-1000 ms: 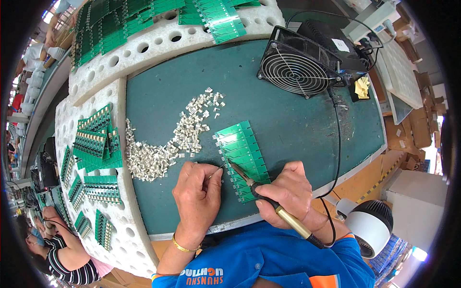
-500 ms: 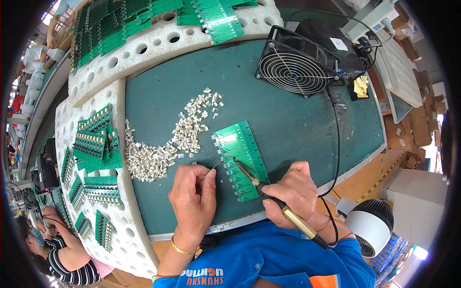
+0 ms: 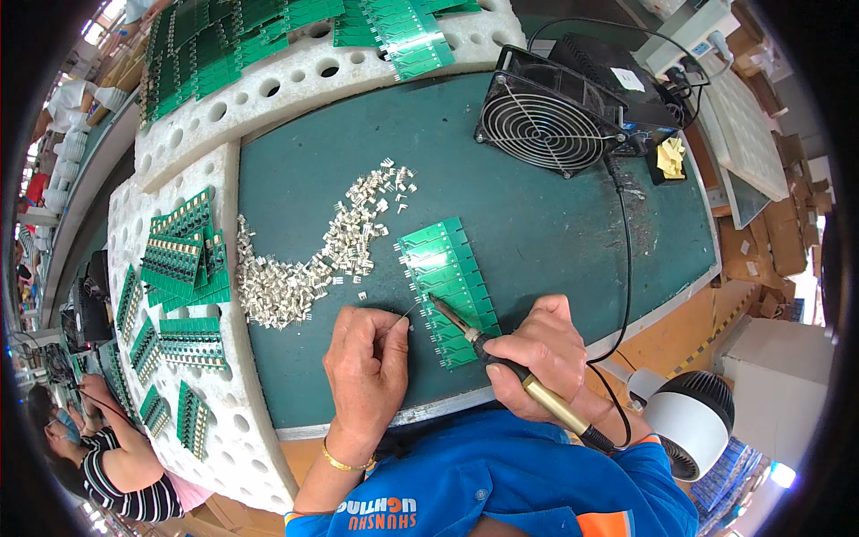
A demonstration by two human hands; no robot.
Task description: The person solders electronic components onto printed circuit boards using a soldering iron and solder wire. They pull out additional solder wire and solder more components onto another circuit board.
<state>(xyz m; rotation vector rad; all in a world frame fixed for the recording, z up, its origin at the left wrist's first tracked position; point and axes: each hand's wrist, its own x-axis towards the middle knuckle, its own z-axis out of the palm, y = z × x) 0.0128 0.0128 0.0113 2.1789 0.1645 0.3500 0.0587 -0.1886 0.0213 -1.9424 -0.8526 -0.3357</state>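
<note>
A green circuit board [image 3: 456, 277] lies on the dark green work surface, with small white connectors along its left edge. My right hand [image 3: 541, 358] is closed round a soldering iron [image 3: 553, 401] with a black grip and brass-coloured sleeve. The iron's tip rests at or just over the board's left edge, about halfway along; contact is too small to tell. Between thumb and forefinger my left hand [image 3: 367, 362] pinches a thin solder wire [image 3: 413, 311], which reaches toward that tip. A heap of loose white connectors [image 3: 282, 286] spreads beyond my left hand.
A black fan [image 3: 548, 130] with a wire guard stands at the far right. The iron's cable [image 3: 628, 286] runs along the right side. Perforated white foam [image 3: 242, 438] borders the left and far sides, bearing populated boards [image 3: 192, 343] and bare boards [image 3: 407, 40]. A co-worker [image 3: 125, 461] sits at left.
The view has shifted slightly. Against the board, the iron's tip and the solder wire have moved a little nearer to me along its left edge. Both hands keep their grips.
</note>
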